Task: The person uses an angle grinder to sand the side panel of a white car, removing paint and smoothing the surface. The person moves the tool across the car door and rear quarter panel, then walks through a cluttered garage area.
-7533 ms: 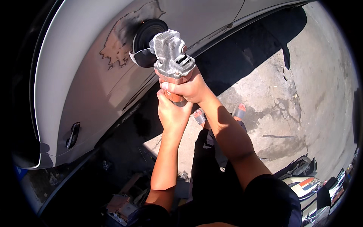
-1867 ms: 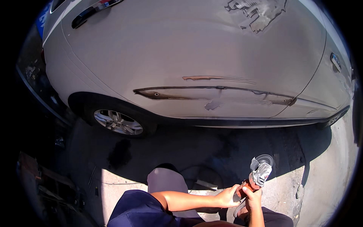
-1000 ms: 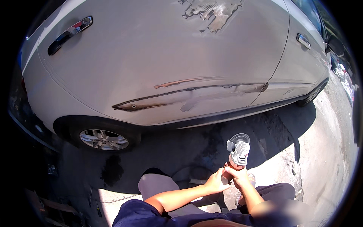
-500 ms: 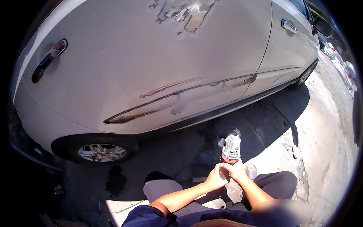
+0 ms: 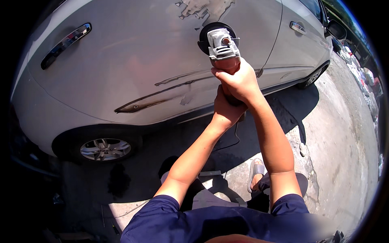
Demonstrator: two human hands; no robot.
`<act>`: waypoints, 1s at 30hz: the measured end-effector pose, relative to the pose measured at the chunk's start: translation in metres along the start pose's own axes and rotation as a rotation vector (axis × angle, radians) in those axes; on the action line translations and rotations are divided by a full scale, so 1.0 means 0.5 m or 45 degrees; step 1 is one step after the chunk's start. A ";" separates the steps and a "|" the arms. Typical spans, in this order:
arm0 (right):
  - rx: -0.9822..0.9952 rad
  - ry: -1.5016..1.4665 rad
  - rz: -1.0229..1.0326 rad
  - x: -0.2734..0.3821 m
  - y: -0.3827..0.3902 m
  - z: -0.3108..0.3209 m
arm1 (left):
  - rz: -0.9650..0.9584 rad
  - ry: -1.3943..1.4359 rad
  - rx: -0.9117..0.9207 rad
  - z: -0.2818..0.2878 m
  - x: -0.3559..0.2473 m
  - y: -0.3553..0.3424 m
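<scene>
With both arms stretched out, I hold an angle grinder (image 5: 223, 45) with a pale metal head and a reddish body. My right hand (image 5: 241, 81) is wrapped round the body just behind the head. Below it, my left hand (image 5: 226, 108) is closed round the rear of the body. The dark round disc (image 5: 205, 39) at the tool's front is over the silver car door (image 5: 133, 60), just under a rough patch of stripped paint (image 5: 204, 9). I cannot tell whether disc and door touch. Lower down, a long dark-edged scrape (image 5: 154, 97) crosses the panel.
A chrome door handle (image 5: 67, 45) is at the left, another handle (image 5: 298, 27) on the front door. The rear wheel (image 5: 105, 149) stands at lower left. A cord (image 5: 231, 143) hangs below the grinder. My sandalled foot (image 5: 256, 174) is on concrete. Pale bags (image 5: 362, 75) lie far right.
Both hands have lifted the grinder from low over the ground beside the car up and forward to the door. My arms have gone from bent to stretched out.
</scene>
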State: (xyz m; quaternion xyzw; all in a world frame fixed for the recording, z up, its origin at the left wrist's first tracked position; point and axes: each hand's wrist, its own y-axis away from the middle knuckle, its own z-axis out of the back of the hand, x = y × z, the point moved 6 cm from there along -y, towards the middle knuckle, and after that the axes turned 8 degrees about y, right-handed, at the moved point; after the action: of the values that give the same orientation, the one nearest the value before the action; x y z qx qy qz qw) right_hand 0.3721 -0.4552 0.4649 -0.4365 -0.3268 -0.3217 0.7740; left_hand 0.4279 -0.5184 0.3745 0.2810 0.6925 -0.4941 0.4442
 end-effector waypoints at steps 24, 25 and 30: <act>0.105 -0.181 -0.037 0.004 -0.059 -0.043 | 0.104 0.078 -0.092 0.029 -0.013 -0.048; 0.108 -0.240 -0.100 -0.011 -0.059 -0.031 | 0.184 -0.043 -0.034 0.029 -0.038 -0.049; 0.087 -0.255 0.023 -0.004 -0.085 -0.056 | -0.025 0.039 -0.222 0.034 -0.043 -0.046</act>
State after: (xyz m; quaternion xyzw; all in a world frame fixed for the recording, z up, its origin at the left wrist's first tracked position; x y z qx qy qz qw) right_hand 0.3440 -0.4969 0.4719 -0.4429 -0.4094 -0.2583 0.7547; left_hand 0.4242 -0.5412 0.4017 0.2419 0.7423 -0.4319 0.4515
